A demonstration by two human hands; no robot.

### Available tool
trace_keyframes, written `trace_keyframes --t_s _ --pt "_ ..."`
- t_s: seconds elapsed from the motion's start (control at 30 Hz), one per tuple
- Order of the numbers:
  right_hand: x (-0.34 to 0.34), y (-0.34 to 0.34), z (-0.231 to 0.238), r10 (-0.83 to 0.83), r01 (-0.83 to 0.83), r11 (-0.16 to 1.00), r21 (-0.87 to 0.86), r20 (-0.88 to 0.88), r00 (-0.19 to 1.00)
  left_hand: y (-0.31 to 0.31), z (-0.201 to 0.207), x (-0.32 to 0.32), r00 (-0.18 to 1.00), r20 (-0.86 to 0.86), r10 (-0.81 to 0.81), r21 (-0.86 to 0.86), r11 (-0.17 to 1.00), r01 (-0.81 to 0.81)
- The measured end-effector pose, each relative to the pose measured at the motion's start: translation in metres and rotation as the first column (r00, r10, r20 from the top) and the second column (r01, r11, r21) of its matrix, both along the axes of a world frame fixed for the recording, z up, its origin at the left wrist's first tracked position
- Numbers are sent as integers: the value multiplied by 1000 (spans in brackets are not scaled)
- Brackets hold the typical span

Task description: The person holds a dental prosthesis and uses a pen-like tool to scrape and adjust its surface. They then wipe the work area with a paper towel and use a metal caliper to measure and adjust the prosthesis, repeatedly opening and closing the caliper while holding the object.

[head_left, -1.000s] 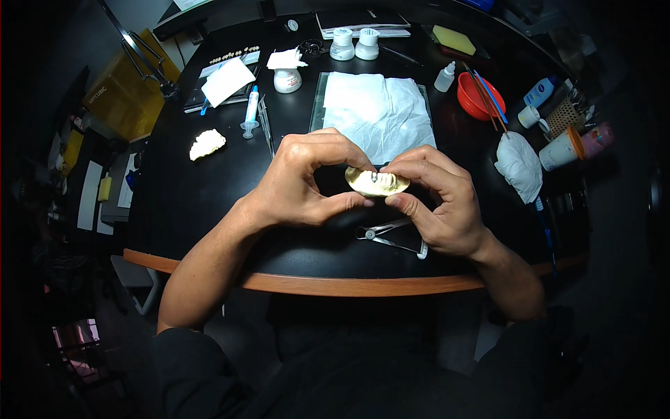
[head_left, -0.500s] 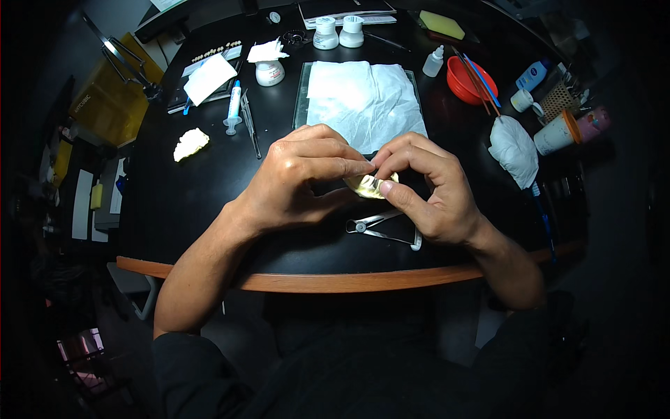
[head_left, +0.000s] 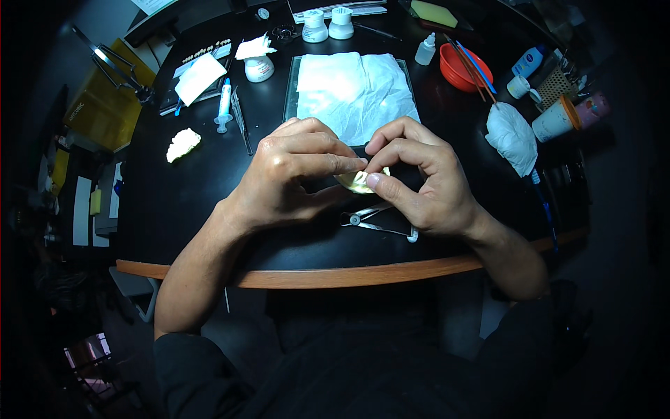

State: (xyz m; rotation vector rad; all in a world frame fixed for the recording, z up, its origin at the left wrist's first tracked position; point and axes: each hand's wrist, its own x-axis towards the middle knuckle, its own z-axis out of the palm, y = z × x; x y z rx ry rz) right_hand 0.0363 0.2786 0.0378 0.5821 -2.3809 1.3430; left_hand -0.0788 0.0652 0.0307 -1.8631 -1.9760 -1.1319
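Between both hands is a small pale-yellow dental cast [head_left: 357, 184], mostly covered by fingers. My left hand [head_left: 296, 160] is closed on its left side, the fingertips at the top edge and the thumb hidden underneath. At the cast's right end, my right hand [head_left: 429, 181] pinches with thumb and index finger, the other fingers curled above. Whether a smaller piece sits between the right fingertips, I cannot tell. A metal measuring caliper [head_left: 380, 222] lies on the black table just below the hands. Another pale-yellow cast [head_left: 183, 145] rests at the left.
Beyond the hands, white tissue [head_left: 356, 91] covers a glass slab. A syringe [head_left: 224, 108] and tweezers [head_left: 241, 120] lie left of it. White jars [head_left: 315, 28] stand at the back. A red bowl [head_left: 460, 73] with brushes and a wrapped white tissue bundle [head_left: 511, 136] are at the right.
The whole view has shifted slightly. The right fingertips have moved over the cast, and a grey sliver seen there earlier is now hidden. Both hands stay on the cast.
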Motion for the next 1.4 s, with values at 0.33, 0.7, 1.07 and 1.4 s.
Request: trace_keyframes --t_s 0.33,0.7,1.07,1.4 --pt "-1 9 2 -6 10 995 -103 38 999 3 0 2 995 98 -35 1 999 35" --pt "0 7 0 34 -1 980 -198 163 986 1 0 1 1000 10 -10 16 1000 10" --pt "-1 8 -3 33 -11 989 -151 144 989 1 0 -1 999 28 -38 -6 999 38" --pt "0 8 2 35 0 986 -166 207 978 1 1 0 995 97 -19 -12 1000 21"
